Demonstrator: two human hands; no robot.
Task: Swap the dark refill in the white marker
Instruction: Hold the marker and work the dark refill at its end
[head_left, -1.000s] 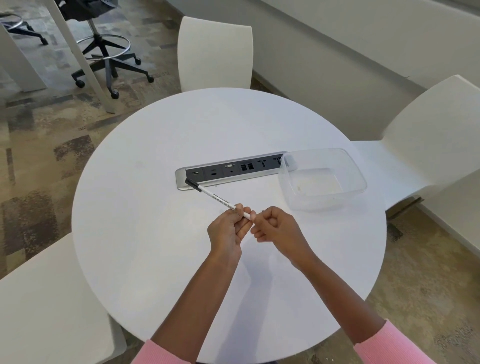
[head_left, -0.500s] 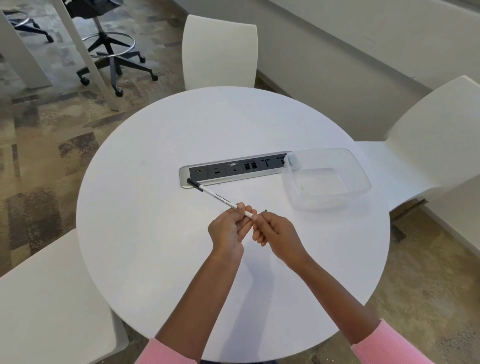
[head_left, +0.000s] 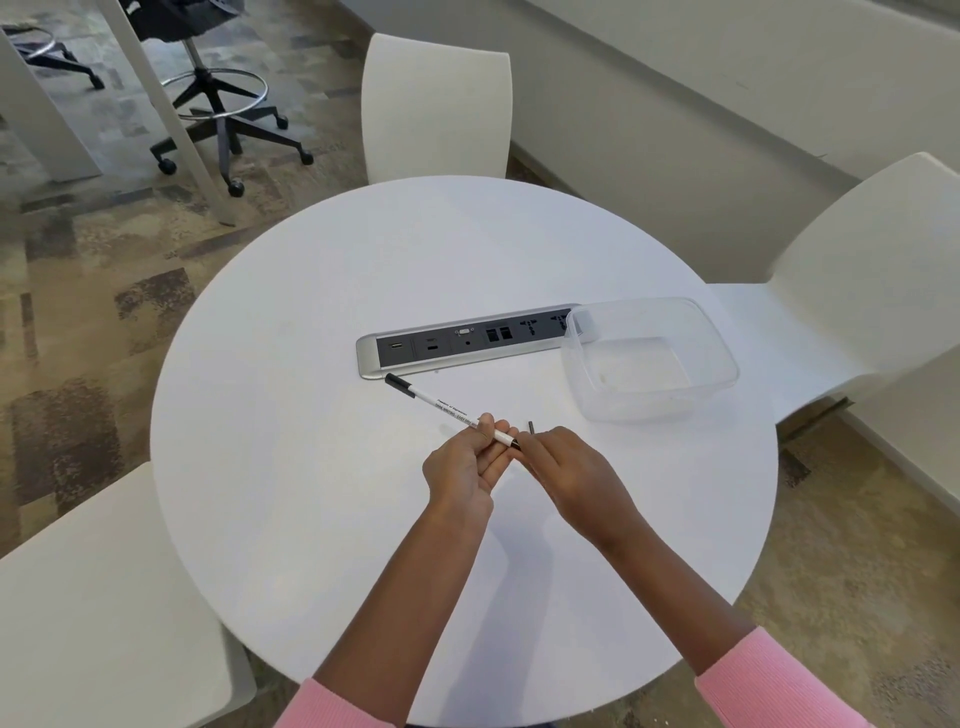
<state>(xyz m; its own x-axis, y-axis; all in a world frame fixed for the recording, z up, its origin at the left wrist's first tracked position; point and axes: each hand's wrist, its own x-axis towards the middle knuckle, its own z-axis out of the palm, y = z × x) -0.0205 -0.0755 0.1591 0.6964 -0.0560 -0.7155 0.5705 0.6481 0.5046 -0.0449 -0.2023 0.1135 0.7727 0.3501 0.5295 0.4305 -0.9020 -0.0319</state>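
The white marker (head_left: 441, 408) has a black cap at its far end and lies slanted above the round white table (head_left: 311, 493). My left hand (head_left: 462, 470) grips it near its near end, where a short dark tip (head_left: 514, 443) shows. My right hand (head_left: 569, 470) is just right of that end, with its fingers pinched. A small dark stick (head_left: 531, 426) pokes up from those fingers; I take it for the dark refill, though most of it is hidden in the hand.
An empty clear plastic container (head_left: 727, 364) stands to the right, overlapping the end of a recessed power and socket strip (head_left: 467, 340). White chairs stand at the far side (head_left: 436, 104), right (head_left: 857, 270) and near left (head_left: 93, 597).
My right hand has drawn slightly away from the marker's near end. The dark stick now stands higher above its fingers, and a dark tip shows at the marker's end.
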